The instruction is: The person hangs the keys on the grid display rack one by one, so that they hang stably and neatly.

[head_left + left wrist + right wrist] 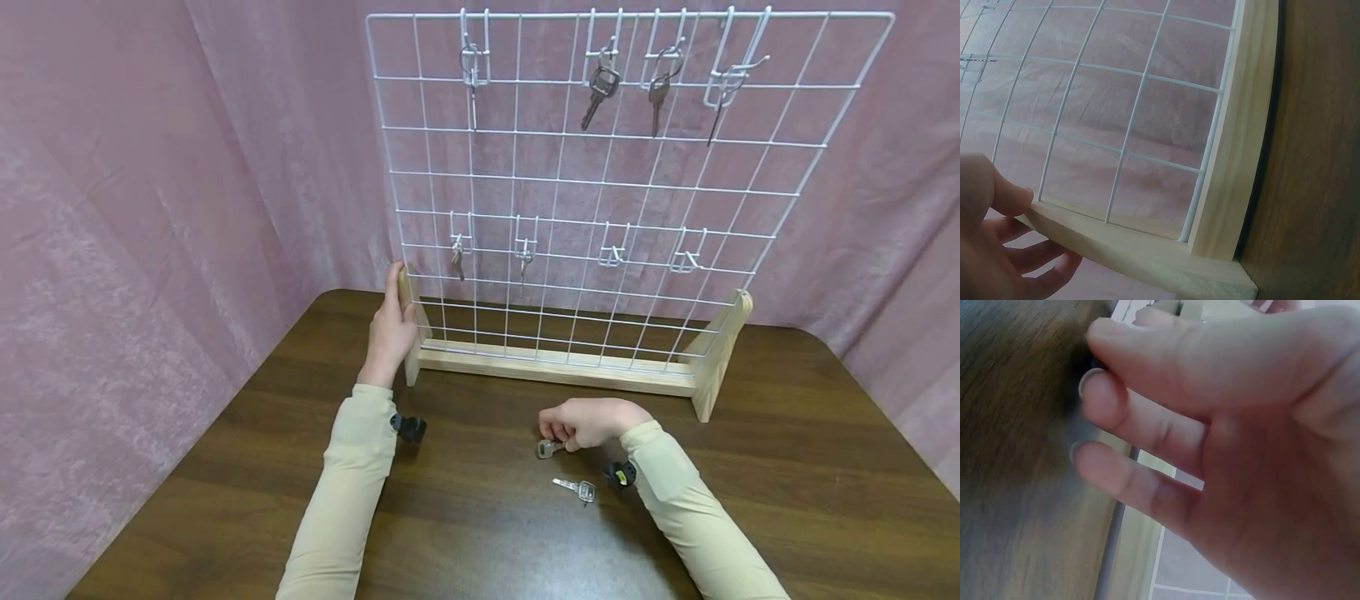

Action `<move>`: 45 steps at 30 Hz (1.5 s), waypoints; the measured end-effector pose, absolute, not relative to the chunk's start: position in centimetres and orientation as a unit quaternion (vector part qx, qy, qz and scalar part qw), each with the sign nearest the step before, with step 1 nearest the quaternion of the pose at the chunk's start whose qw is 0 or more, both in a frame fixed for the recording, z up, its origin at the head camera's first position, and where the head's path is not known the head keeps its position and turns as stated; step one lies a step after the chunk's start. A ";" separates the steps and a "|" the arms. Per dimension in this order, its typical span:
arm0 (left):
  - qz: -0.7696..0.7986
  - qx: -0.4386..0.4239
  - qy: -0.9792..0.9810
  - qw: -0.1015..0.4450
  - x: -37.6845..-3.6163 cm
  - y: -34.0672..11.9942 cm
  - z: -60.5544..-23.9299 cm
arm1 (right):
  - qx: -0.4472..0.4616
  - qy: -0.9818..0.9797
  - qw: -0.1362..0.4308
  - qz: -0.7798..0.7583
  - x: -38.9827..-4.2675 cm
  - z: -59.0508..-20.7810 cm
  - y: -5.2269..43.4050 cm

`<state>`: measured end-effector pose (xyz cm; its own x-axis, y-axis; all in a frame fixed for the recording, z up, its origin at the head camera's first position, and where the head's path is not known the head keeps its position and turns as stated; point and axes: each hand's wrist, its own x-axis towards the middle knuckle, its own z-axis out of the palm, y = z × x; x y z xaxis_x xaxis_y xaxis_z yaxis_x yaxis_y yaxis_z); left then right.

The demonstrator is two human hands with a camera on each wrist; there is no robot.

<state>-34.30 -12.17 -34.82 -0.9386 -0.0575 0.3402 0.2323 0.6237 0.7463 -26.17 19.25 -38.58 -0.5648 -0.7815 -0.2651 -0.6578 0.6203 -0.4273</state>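
My left hand [392, 329] grips the left wooden upright [407, 325] of a white wire grid rack [555, 196]. In the left wrist view, the thumb lies on one face of the wood [1129, 250] and the fingers wrap behind it. Low over the table, my right hand [592, 421] has its fingers bent down and pinches the blade end of a key [547, 449], whose head shows left of the thumb. That key is hidden by the hand in the right wrist view. A second key [577, 489] lies flat, nearer the front.
Several keys hang by rings from the upper hooks, among them one key [602, 86] near the middle. Two more, including a left one [458, 258], hang on the lower row. Lower right, two hooks [686, 262] hold nothing. Pink curtains [285, 167] surround the brown table [247, 492].
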 end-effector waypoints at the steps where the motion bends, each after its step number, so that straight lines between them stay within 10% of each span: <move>1: -0.432 -0.049 -0.885 0.169 -34.3 -12.2 -34.8 | -0.418 0.871 0.219 -0.138 -26.2 -38.6 19.3; 45: -0.430 -0.048 -0.886 0.164 -34.2 -12.1 -34.8 | -0.393 0.866 0.252 -0.177 -25.9 -38.6 18.9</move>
